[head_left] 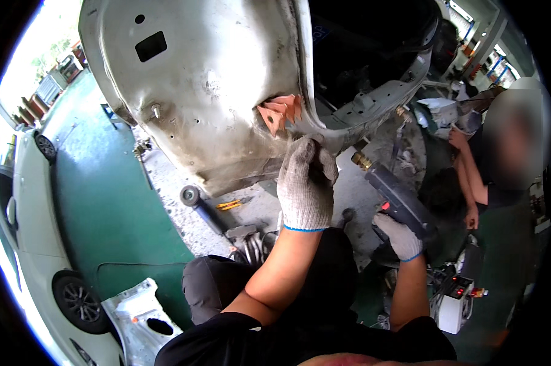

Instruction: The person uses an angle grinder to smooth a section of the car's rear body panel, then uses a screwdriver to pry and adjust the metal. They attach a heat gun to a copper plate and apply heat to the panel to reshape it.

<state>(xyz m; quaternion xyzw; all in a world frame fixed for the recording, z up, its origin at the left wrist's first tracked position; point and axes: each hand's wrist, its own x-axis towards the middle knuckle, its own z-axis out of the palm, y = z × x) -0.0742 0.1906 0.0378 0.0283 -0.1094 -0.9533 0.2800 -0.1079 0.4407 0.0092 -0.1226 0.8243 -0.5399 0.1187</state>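
My left hand (307, 183), in a pale knit glove with a blue cuff, is up against the lower edge of a dented silver car body panel (227, 55). Its fingers are closed; whatever they pinch is hidden. Just above it, copper-coloured pointed tabs (280, 113) stick out from the panel. My right hand (400, 236), gloved alike, grips a black stud welding gun (403, 198) with a brass tip and a red button. The gun's tip points up and left, toward the panel's lower corner, and is apart from it.
An angle grinder (199, 207) and yellow-handled pliers (229, 205) lie on the floor. A cut metal panel (142, 323) and white car (35, 238) are at left. Another person (513, 146) sits at right, near a box with red lights (457, 296).
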